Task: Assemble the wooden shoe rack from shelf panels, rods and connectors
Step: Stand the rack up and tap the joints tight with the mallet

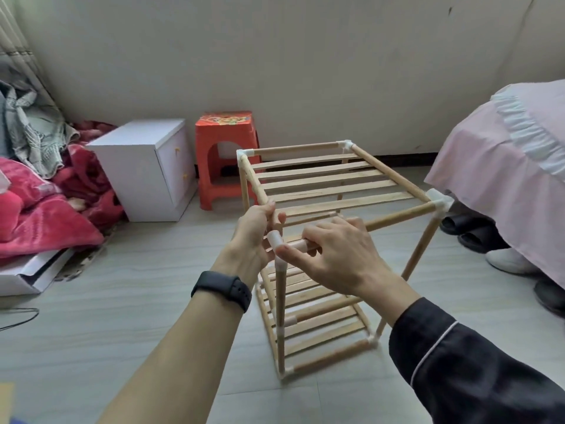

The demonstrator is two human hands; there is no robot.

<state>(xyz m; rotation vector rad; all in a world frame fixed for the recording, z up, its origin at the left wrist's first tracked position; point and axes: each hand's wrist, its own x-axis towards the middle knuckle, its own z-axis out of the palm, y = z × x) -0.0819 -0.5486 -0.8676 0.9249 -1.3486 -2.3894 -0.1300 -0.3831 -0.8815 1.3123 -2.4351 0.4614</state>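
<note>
While the wooden shoe rack (324, 246) stood on the floor (122, 301) at frame centre, its near white corner connector (274, 239) was gripped by the left hand (255, 237), the adjoining front rod (397, 216) clasped by the right hand (339, 255), orange stool (226, 154) seen behind.

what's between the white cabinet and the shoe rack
In the head view, the orange plastic stool stands between the white cabinet and the shoe rack, against the wall. The rack's far left post overlaps the stool's right leg in the picture.
</note>
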